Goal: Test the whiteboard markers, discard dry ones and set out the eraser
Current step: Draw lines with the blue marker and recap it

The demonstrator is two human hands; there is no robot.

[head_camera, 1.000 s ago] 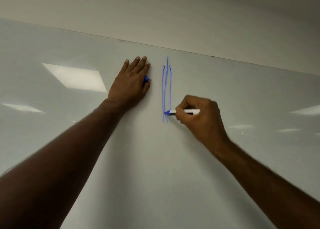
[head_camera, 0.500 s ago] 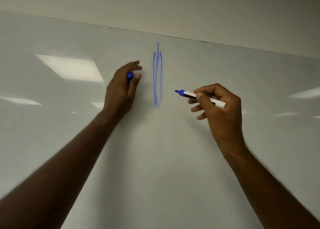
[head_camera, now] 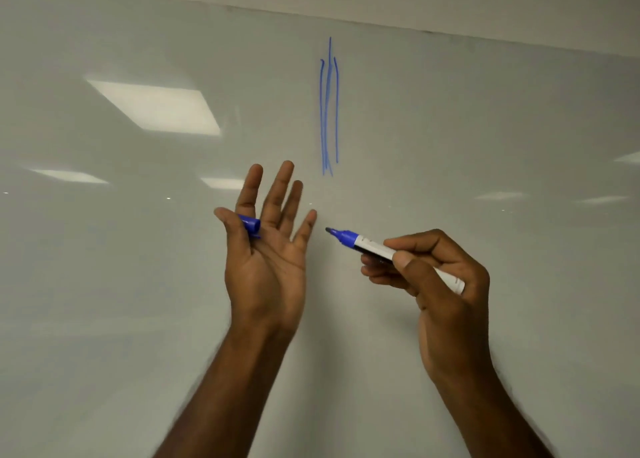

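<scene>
A whiteboard [head_camera: 450, 138] fills the view, with several vertical blue strokes [head_camera: 328, 111] drawn near its upper middle. My right hand [head_camera: 436, 277] grips an uncapped blue marker [head_camera: 367, 244], white-barrelled, its tip pointing left toward my other hand. My left hand [head_camera: 266, 249] is held palm toward me below the strokes, fingers spread and straight. Its thumb pinches the blue marker cap [head_camera: 251, 224] against the base of the index finger. Both hands are off the board.
The wall [head_camera: 450, 0] runs above the board's top edge. Ceiling lights reflect as bright patches [head_camera: 156, 107] on the left and right of the glossy board. No eraser or other markers are in view.
My right hand lifted the marker off the board and drew back down and right. My left hand left the board, turned palm toward me and opened its fingers, keeping the cap under the thumb.
</scene>
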